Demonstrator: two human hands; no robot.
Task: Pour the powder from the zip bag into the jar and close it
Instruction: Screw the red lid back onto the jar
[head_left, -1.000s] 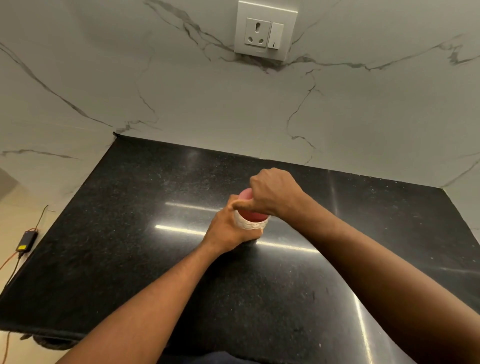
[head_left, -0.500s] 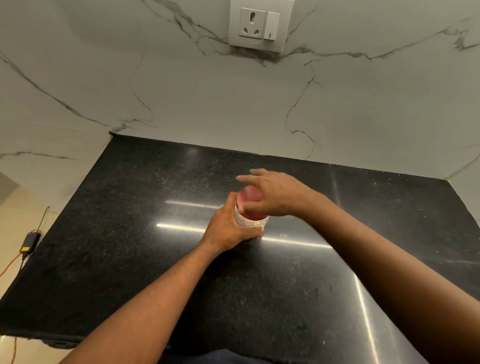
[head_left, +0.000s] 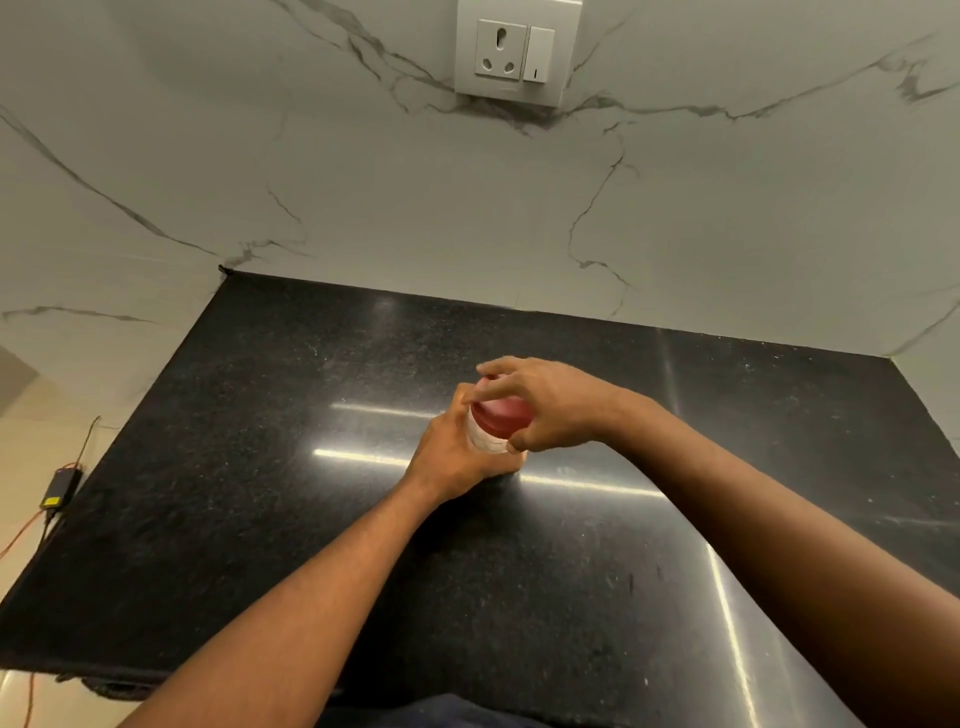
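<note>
Jar with red lid, held in two hands on a black counter.

Jar (head_left: 485, 440): pale body, upright near the middle of the counter (head_left: 260, 467), red lid (head_left: 503, 415) seated on top. Left hand (head_left: 452, 457): fingers wrapped around the jar's body from the left, gripping it. Right hand (head_left: 550, 405): arched over the lid, fingers curled on its far edge and thumb at its near edge, clasping it. Wall (head_left: 363, 208): white marble with grey veins, behind the counter; socket and switch plate (head_left: 517, 52) mounted high on it. Floor at left: small black adapter (head_left: 60, 488) with an orange cable (head_left: 21, 535). Zip bag cannot be seen.
</note>
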